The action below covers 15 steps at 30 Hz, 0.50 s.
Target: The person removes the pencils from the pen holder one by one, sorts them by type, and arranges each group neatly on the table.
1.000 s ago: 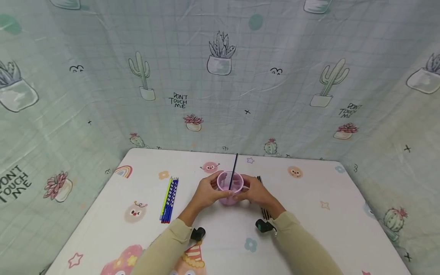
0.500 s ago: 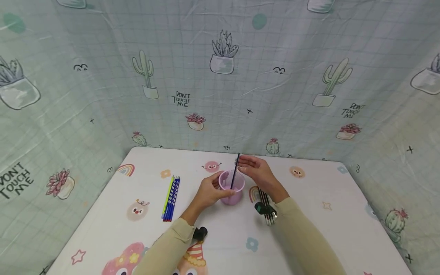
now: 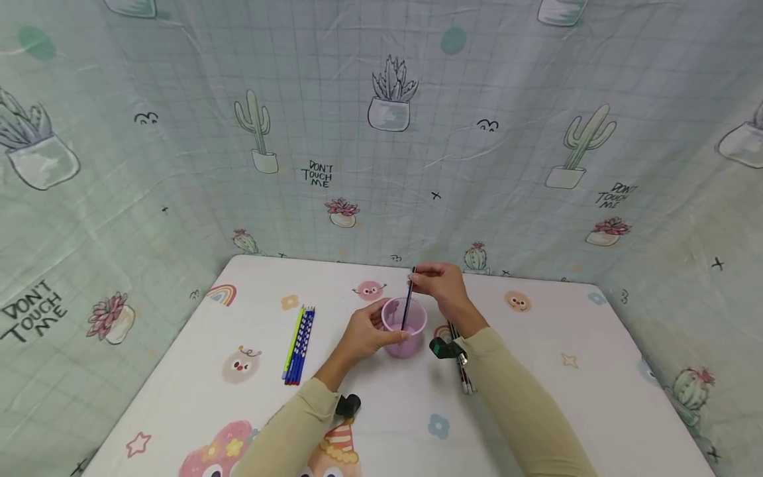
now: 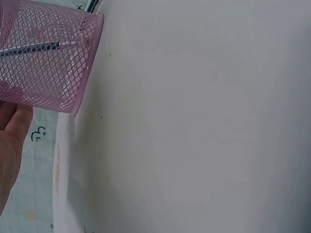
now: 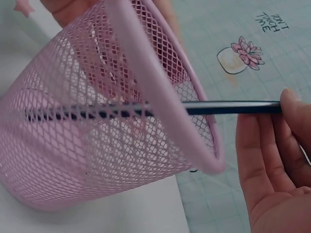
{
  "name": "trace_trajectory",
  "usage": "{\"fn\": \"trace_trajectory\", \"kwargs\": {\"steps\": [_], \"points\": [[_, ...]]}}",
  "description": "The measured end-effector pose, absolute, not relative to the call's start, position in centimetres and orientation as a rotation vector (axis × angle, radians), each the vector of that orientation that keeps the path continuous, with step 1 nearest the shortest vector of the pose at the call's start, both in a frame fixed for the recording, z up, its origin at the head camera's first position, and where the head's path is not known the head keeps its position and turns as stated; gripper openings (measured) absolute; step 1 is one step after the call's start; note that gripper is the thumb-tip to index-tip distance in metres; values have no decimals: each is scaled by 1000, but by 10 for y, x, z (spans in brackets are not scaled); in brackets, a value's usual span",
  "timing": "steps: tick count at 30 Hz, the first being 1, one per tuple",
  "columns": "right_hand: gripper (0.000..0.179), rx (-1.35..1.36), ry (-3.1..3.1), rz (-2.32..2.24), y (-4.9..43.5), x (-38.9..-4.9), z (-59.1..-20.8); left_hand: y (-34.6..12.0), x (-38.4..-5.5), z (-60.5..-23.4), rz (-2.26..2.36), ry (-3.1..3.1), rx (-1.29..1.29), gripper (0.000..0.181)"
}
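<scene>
A pink mesh pencil cup (image 3: 403,350) stands upright near the middle of the table. My left hand (image 3: 361,335) holds its left side, thumb across the front and fingers behind. One dark pencil (image 3: 408,306) leans inside the cup, its upper part rising above the rim. Up at that pencil's top end, my right hand (image 3: 446,290) pinches it between thumb and fingers, as the right wrist view shows with the pencil (image 5: 233,107) running through the cup's mouth. In the left wrist view the pencil's lower end shows through the mesh (image 4: 43,73), close to the base.
To the left lies a row of blue patterned pencils (image 3: 300,351) with a yellow-green pencil (image 3: 293,344) beside them. Several black pencils (image 3: 465,376) lie right of the cup, partly under the right wrist. A patterned cloth (image 3: 381,165) hangs behind the white table (image 3: 536,397).
My right hand has left the cup's right side, risen to the pencil's top and pinched it. My left hand has stayed on the cup.
</scene>
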State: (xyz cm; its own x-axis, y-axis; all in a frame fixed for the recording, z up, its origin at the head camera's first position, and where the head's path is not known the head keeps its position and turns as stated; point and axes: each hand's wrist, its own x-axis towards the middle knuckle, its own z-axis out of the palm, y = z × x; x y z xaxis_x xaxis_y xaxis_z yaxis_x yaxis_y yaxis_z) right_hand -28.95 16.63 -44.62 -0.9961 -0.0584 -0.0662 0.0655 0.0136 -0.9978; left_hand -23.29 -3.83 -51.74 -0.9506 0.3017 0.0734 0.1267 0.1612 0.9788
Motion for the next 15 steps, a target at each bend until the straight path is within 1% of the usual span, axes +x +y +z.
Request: {"fn": "trace_trajectory", "kwargs": {"steps": [4, 15], "points": [[29, 71, 2202, -2148, 167, -290, -441, -38, -233, -517, 1904, 2266, 420, 79], [29, 76, 2225, -2173, 173, -294, -423, -39, -235, -514, 1874, 2279, 421, 77]]}}
